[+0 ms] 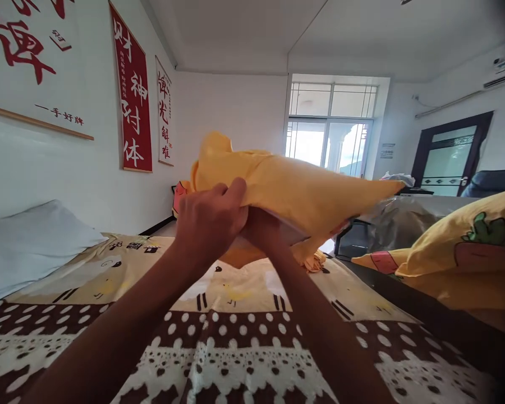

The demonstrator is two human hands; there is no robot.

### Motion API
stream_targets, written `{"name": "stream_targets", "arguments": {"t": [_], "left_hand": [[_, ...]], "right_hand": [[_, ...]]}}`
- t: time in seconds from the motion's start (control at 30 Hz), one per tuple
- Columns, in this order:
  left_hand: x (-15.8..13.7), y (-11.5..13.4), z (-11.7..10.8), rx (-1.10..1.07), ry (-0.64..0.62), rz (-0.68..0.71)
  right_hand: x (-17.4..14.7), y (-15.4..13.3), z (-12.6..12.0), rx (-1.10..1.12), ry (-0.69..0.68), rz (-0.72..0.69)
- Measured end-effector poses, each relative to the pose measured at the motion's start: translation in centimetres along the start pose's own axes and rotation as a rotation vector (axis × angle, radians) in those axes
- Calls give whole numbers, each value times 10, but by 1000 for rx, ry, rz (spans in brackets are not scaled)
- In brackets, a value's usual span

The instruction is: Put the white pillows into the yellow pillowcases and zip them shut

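White walls (231, 106) surround a bed (404, 296) spread with a patterned sheet (235, 322). Yellow cover (286, 174) is held raised above the far part of the bed, near the middle of its width. Its opening faces the person; pale filling (295, 229) shows beneath the lifted edge.

Grip, left hand (212, 216): closed on the edge of the cover. Grip, right hand (261, 225): inserted at the opening; fingers hidden, so open or closed cannot be told.

Step in hand, as judged: working the filling inside the cover. Next move, as judged, calls for the left hand to retain the edge while the right hand levels the filling towards the corners.

Adjacent items: white pillow (37, 247) at the left edge of the bed; yellow cushion (483, 252) with a green plant motif at the right edge.

Legible writing, left wall: red banner (132, 95), "财神附体"; large scroll (21, 106), "一手好牌" along its lower part; narrow scroll (164, 112), ending "光解难". Small column on the banner and notice (388, 150) beside the window (330, 123): too small to read. No brand is legible.
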State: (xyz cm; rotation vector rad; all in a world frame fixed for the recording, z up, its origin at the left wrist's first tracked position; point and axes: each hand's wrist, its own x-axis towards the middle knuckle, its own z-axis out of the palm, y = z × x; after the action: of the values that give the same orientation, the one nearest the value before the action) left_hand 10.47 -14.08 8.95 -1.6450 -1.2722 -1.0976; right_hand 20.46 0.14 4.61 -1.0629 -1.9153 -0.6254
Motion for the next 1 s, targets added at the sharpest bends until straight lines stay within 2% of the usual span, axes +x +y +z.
{"name": "stream_targets", "arguments": {"t": [0.13, 0.27, 0.33, 0.43, 0.5, 0.53, 0.6, 0.67, 0.73, 0.77, 0.83, 0.9, 1.0], "left_hand": [[-5, 11, -1, 39, 5, 25], [-8, 18, 10, 92, -26, 41], [-7, 15, 17, 115, 40, 64], [-10, -2, 34, 167, 212, 90], [-20, -18, 57, 162, 257, 63], [-29, -27, 72, 137, 234, 21], [-53, -43, 107, 39, 85, -127], [-82, -56, 142, -81, -142, -296], [-107, -66, 170, -151, -248, -352], [-117, -71, 180, -180, -263, -359], [-127, -80, 190, -231, -244, -361], [-129, -87, 192, -276, -201, -384], [-128, -94, 188, -307, -118, -443]], "right_hand": [[15, 36, -33, 1, -117, 21], [16, 55, -47, -51, -194, 47], [8, 53, -50, -85, -167, 60], [-15, 43, -48, -98, -157, 63], [-35, 39, -38, -78, -219, 101], [-46, 39, -30, -64, -256, 131], [-69, 40, -7, -33, -328, 201], [-91, 38, 19, -12, -355, 251], [-110, 30, 43, 21, -314, 184], [-117, 23, 53, 55, -284, 86], [-126, 4, 68, 149, -239, -163], [-127, -15, 78, 237, -221, -314], [-120, -25, 88, 315, -237, -252]]}}
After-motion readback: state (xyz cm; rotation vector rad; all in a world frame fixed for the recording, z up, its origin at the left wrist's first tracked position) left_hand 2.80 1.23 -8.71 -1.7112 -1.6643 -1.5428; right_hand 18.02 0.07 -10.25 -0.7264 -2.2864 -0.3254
